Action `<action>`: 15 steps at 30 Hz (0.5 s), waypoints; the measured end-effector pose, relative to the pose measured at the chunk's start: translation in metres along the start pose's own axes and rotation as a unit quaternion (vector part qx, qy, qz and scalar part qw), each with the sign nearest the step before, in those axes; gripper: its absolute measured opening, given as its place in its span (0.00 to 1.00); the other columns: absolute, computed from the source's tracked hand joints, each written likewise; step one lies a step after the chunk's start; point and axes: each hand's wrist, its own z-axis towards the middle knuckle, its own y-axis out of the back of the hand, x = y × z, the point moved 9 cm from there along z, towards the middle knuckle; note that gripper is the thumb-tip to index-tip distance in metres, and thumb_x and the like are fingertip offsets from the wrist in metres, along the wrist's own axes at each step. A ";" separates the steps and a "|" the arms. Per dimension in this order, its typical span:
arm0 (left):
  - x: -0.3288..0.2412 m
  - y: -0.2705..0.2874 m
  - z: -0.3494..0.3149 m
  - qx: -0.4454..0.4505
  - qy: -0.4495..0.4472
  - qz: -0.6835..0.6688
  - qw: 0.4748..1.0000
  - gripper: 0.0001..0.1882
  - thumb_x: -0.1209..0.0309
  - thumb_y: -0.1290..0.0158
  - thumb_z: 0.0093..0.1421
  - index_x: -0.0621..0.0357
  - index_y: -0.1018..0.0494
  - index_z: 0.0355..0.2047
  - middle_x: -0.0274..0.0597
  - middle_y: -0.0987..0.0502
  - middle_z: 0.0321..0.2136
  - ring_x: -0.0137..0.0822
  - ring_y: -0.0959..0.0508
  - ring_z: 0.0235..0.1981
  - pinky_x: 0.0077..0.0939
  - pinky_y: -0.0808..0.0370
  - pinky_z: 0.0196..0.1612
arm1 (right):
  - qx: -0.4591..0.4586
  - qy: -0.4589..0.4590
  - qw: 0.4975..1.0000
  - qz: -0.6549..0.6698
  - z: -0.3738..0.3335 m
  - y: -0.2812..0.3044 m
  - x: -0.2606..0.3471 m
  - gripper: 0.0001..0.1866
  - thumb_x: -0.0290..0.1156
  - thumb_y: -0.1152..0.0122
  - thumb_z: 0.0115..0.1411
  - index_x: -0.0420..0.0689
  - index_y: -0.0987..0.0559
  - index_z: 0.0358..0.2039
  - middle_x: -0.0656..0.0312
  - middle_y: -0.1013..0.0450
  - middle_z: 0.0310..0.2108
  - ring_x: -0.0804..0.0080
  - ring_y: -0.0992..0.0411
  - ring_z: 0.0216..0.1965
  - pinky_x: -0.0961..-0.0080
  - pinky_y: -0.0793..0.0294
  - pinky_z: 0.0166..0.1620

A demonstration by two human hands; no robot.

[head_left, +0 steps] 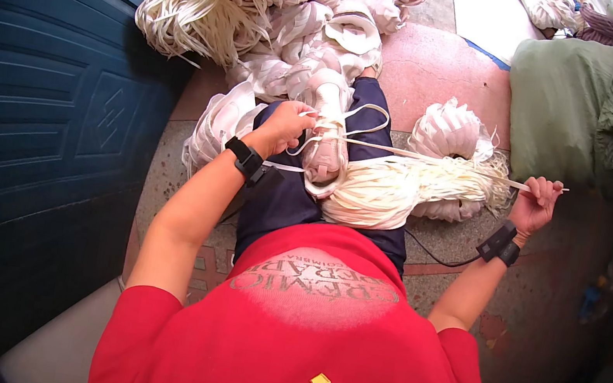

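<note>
In the head view, a person in a red shirt [301, 340] has a long bundle, wrapped in white and pale pink [324, 159], on their lap. A thin cream strip [436, 158] lies across the bundle and goes over to the right. The left hand [284, 127] is just beside the bundle, and its fingertips pinch a bit of cream strip. I cannot tell if both hands have the same piece. The right hand [535, 206] is out to the side, and its thumb and fingers pinch the thin cream strip near its end, so a short tip pokes out. A loose loop [372, 111] curls beside the bundle. A big bunch of cream strips [377, 193] lies over the person's leg, in dark blue trousers [278, 195]. A big pile of white and pink bundles [297, 33] sits in front. A blue door [43, 115] stands at the left, and a green sack [568, 111] at the right.
</note>
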 end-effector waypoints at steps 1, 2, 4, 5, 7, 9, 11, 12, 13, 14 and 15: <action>-0.003 0.003 -0.001 -0.012 -0.015 0.011 1.000 0.05 0.74 0.52 0.52 0.57 0.33 0.31 0.28 0.35 0.17 0.16 0.47 0.10 0.11 0.52 0.10 | 0.001 -0.005 1.000 0.002 0.001 0.002 0.001 0.09 0.28 0.61 0.61 0.39 0.32 0.29 0.70 0.50 0.11 0.82 0.50 0.16 0.85 0.47 0.23; -0.006 0.006 -0.002 -0.020 -0.032 0.024 0.999 0.04 0.74 0.51 0.53 0.58 0.33 0.30 0.27 0.36 0.16 0.16 0.47 0.09 0.12 0.52 0.10 | 0.003 -0.004 1.000 0.002 0.002 0.004 0.002 0.09 0.28 0.61 0.61 0.39 0.32 0.29 0.70 0.50 0.11 0.82 0.50 0.16 0.85 0.47 0.23; -0.006 0.015 -0.003 -0.032 -0.025 0.012 0.999 0.04 0.72 0.52 0.54 0.58 0.33 0.28 0.27 0.37 0.15 0.17 0.48 0.09 0.12 0.51 0.11 | 0.046 0.006 0.999 0.028 0.005 0.001 0.007 0.10 0.28 0.62 0.61 0.39 0.32 0.29 0.70 0.51 0.11 0.82 0.52 0.14 0.85 0.50 0.20; -0.006 0.020 -0.003 -0.032 -0.024 0.000 0.999 0.05 0.70 0.52 0.55 0.58 0.34 0.27 0.27 0.38 0.15 0.17 0.48 0.09 0.12 0.50 0.11 | 0.051 0.005 0.998 0.024 0.006 0.002 0.008 0.10 0.28 0.62 0.61 0.39 0.32 0.29 0.70 0.51 0.11 0.82 0.52 0.14 0.85 0.50 0.20; -0.004 0.033 -0.006 -0.037 -0.009 -0.025 0.999 0.07 0.67 0.54 0.56 0.57 0.34 0.26 0.27 0.38 0.14 0.17 0.48 0.08 0.13 0.50 0.10 | 0.035 0.001 0.999 0.040 0.007 0.009 0.009 0.08 0.29 0.59 0.60 0.39 0.32 0.29 0.71 0.51 0.13 0.83 0.53 0.14 0.84 0.53 0.18; -0.005 0.041 -0.009 0.001 -0.013 -0.055 0.998 0.11 0.63 0.57 0.59 0.57 0.34 0.25 0.29 0.36 0.15 0.19 0.43 0.09 0.15 0.44 0.11 | 0.003 -0.038 0.999 -0.011 0.004 0.019 -0.003 0.08 0.30 0.57 0.60 0.40 0.32 0.29 0.71 0.51 0.13 0.83 0.54 0.14 0.85 0.54 0.17; -0.005 0.051 -0.013 0.005 -0.024 -0.076 0.997 0.11 0.64 0.57 0.59 0.57 0.33 0.26 0.29 0.35 0.15 0.21 0.40 0.10 0.16 0.40 0.13 | -0.063 -0.081 0.993 -0.056 0.000 0.033 -0.021 0.07 0.32 0.52 0.58 0.42 0.32 0.32 0.72 0.50 0.14 0.85 0.55 0.13 0.87 0.57 0.15; -0.006 0.054 -0.017 0.016 -0.040 -0.098 0.994 0.10 0.65 0.57 0.59 0.57 0.33 0.26 0.30 0.35 0.15 0.22 0.37 0.11 0.17 0.37 0.15 | -0.049 -0.079 0.993 -0.070 0.000 0.031 -0.030 0.07 0.32 0.52 0.58 0.42 0.32 0.32 0.72 0.50 0.14 0.85 0.55 0.13 0.87 0.57 0.15; -0.008 0.056 -0.021 0.032 -0.051 -0.116 0.991 0.09 0.66 0.56 0.58 0.58 0.33 0.28 0.31 0.34 0.15 0.24 0.34 0.14 0.19 0.33 0.19 | -0.115 -0.114 0.964 -0.210 -0.003 0.044 -0.045 0.08 0.32 0.50 0.57 0.43 0.31 0.35 0.73 0.49 0.15 0.87 0.53 0.13 0.89 0.55 0.15; -0.008 0.058 -0.025 0.032 -0.054 -0.116 0.991 0.09 0.66 0.56 0.58 0.58 0.33 0.28 0.31 0.34 0.15 0.24 0.34 0.14 0.19 0.33 0.19 | -0.207 -0.134 0.903 -0.352 -0.008 0.059 -0.050 0.10 0.32 0.49 0.56 0.43 0.31 0.37 0.74 0.48 0.15 0.88 0.52 0.13 0.90 0.54 0.15; -0.007 0.061 -0.029 0.027 -0.057 -0.129 0.990 0.08 0.67 0.56 0.58 0.58 0.33 0.29 0.31 0.33 0.16 0.24 0.33 0.13 0.19 0.33 0.19 | -0.182 -0.182 0.861 -0.440 -0.006 0.057 -0.074 0.11 0.32 0.47 0.55 0.43 0.29 0.38 0.74 0.45 0.15 0.89 0.50 0.14 0.91 0.52 0.16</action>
